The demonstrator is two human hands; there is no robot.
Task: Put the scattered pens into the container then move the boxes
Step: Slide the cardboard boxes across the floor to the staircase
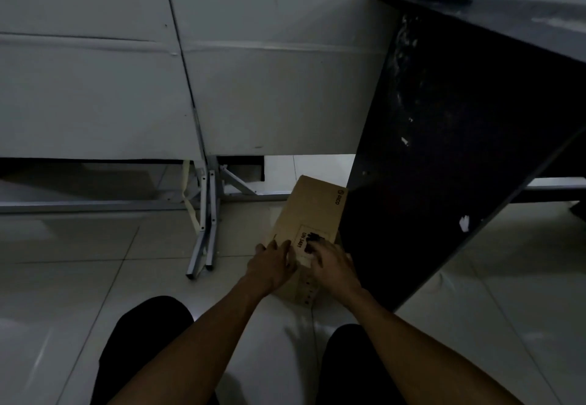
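A brown cardboard box (312, 211) with a black printed label lies on the tiled floor, right beside the dark side panel of a desk. My left hand (272, 265) rests on the box's near left part, fingers spread over its top edge. Over the near right part of the box lies my right hand (333, 266), its fingers curved on the label. No pens or pen container are in view.
A dark desk (444, 138) stands at the right, its side panel touching the box. White partition panels (126, 87) on grey metal legs (206, 233) close off the back. Pale floor tiles (79, 293) stretch to the left. My dark-trousered knees are at the bottom.
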